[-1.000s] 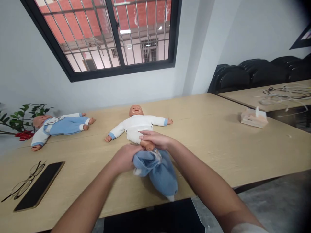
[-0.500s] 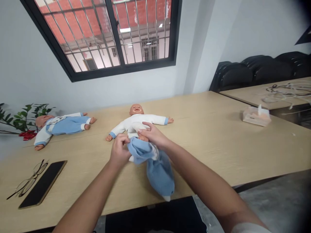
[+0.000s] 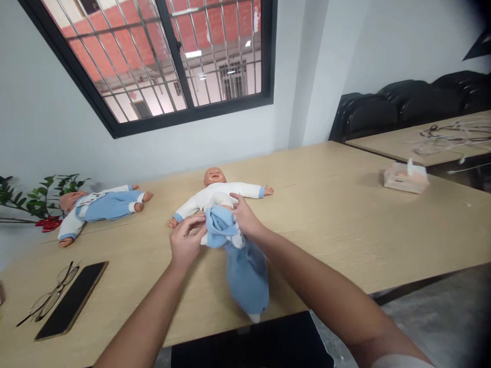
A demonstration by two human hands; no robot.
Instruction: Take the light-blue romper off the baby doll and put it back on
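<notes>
A baby doll (image 3: 217, 192) in a white top lies on its back in the middle of the wooden table (image 3: 345, 225), arms spread. Light blue trousers (image 3: 241, 260) cover its lower half, the leg ends trailing toward me. My left hand (image 3: 186, 240) pinches the trousers' waistband on the left side. My right hand (image 3: 245, 217) grips the waistband on the right, at the doll's belly. The doll's legs are hidden inside the cloth.
A second doll (image 3: 99, 207) in a blue outfit lies at the far left, next to a green plant with red flowers (image 3: 34, 202). Glasses (image 3: 48, 301) and a black phone (image 3: 72, 299) lie near left. A tissue box (image 3: 404, 179) sits right. Black chairs (image 3: 402, 110) line the wall.
Both hands have moved the blue waistband away from me, up the doll's body, from below its hips to its belly. The view tilted slightly.
</notes>
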